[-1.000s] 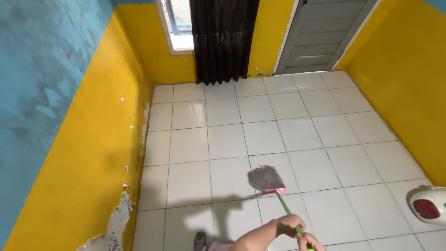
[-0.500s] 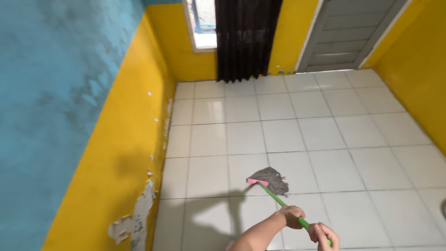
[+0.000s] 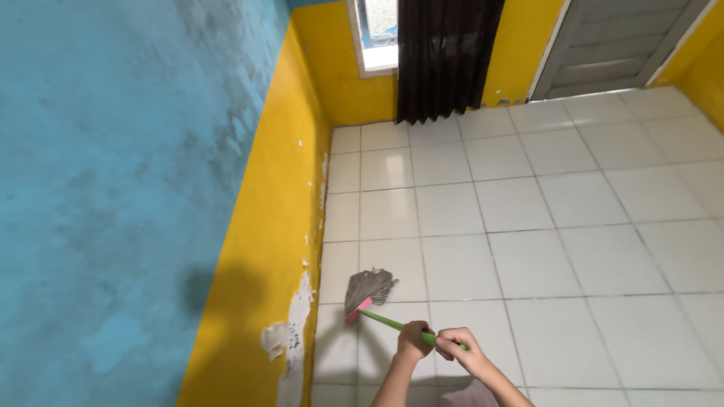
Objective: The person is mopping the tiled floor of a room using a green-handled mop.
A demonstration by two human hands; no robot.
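Note:
A mop with a green handle, a pink clamp and a grey string head rests on the white tiled floor, close to the left wall. My left hand grips the handle lower down, nearer the mop head. Just behind it, my right hand is closed on the handle's upper end. Both forearms come in from the bottom edge.
The left wall is yellow below and blue above, with paint peeled off near the floor. A black curtain hangs beside a window at the far wall. A grey door stands at the back right.
The mop head has swept left across the tiles toward the yellow wall. My view has turned left, so the white and red object at the right edge is out of sight.

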